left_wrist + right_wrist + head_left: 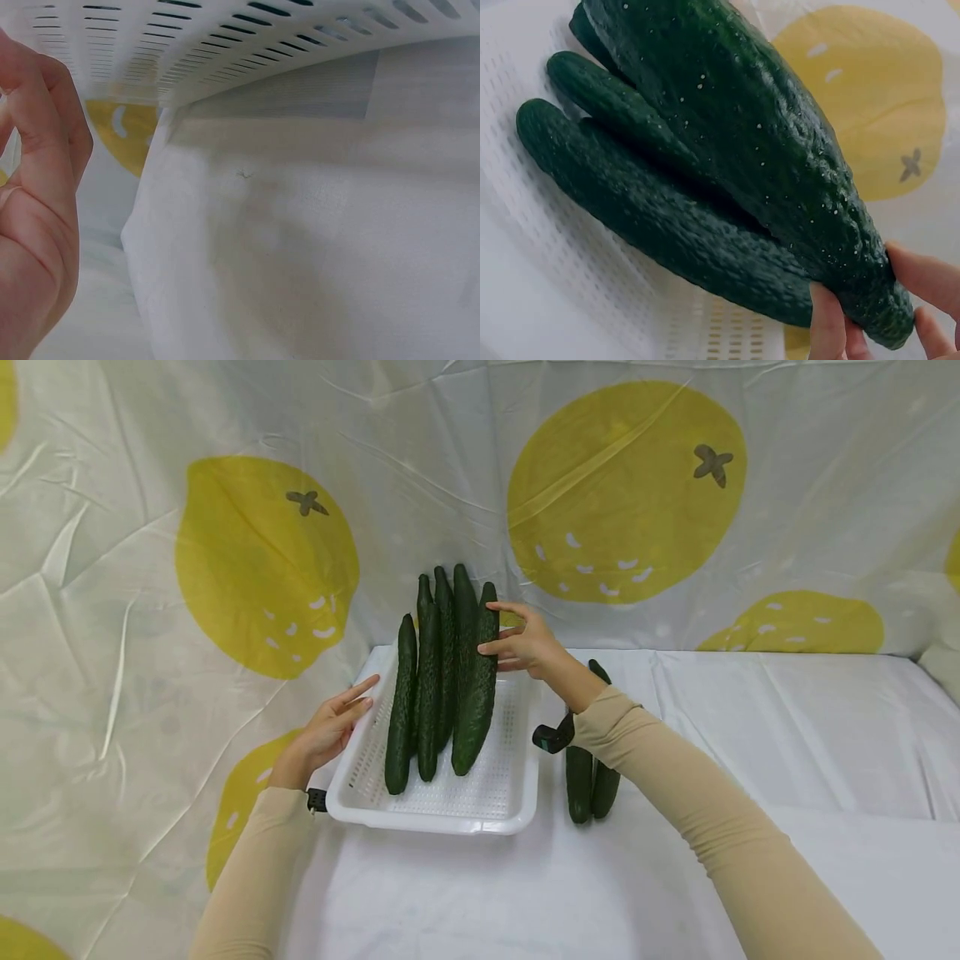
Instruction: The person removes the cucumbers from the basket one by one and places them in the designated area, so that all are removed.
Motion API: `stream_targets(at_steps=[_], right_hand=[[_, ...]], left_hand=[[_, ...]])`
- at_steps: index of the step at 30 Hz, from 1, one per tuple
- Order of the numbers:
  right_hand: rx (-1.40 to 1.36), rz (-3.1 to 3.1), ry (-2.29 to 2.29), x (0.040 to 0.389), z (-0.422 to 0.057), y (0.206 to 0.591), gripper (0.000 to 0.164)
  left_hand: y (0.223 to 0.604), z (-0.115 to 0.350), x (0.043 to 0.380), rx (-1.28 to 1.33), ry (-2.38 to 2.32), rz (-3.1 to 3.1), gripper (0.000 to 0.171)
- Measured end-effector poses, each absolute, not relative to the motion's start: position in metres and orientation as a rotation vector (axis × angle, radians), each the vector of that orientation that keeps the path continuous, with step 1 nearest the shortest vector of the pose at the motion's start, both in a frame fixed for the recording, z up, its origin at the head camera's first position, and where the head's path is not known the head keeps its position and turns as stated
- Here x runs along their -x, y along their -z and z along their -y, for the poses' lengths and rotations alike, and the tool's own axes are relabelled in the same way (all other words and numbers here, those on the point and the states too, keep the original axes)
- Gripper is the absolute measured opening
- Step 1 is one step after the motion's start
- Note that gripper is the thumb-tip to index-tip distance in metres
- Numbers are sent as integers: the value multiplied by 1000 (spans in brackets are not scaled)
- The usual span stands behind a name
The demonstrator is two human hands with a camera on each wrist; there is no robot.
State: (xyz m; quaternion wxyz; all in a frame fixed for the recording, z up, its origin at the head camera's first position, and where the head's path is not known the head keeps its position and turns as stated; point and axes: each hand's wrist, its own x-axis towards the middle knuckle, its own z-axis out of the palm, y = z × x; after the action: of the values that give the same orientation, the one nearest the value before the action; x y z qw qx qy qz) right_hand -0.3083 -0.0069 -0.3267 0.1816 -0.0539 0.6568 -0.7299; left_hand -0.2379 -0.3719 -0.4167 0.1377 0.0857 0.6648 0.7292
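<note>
A white plastic basket [435,820] with slotted walls holds several long dark green cucumbers [407,710], leaning side by side with their far ends over the back rim. My right hand [525,647] pinches the rightmost cucumber [476,718] near its far, narrow end, between thumb and fingers. In the right wrist view this bumpy cucumber [742,142] lies across the others, its tip between the fingertips [829,322]. At the basket's left rim is my left hand [330,735], its fingers extended along the edge. The left wrist view shows that hand [37,195] beside the slotted basket wall [225,30].
Two more cucumbers [579,785] lie on the white-covered table [750,735] right of the basket, partly hidden by my right forearm. Behind stands a pale curtain [420,460] printed with yellow lemons. The covered table stretches off to the right.
</note>
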Motion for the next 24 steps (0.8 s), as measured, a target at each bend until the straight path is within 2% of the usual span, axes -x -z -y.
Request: stream_targets(at_steps=[24], right_hand=[[149, -1857, 2041, 312, -70, 319, 75]], left_hand=[[415, 371, 237, -239, -2088, -1952, 52]])
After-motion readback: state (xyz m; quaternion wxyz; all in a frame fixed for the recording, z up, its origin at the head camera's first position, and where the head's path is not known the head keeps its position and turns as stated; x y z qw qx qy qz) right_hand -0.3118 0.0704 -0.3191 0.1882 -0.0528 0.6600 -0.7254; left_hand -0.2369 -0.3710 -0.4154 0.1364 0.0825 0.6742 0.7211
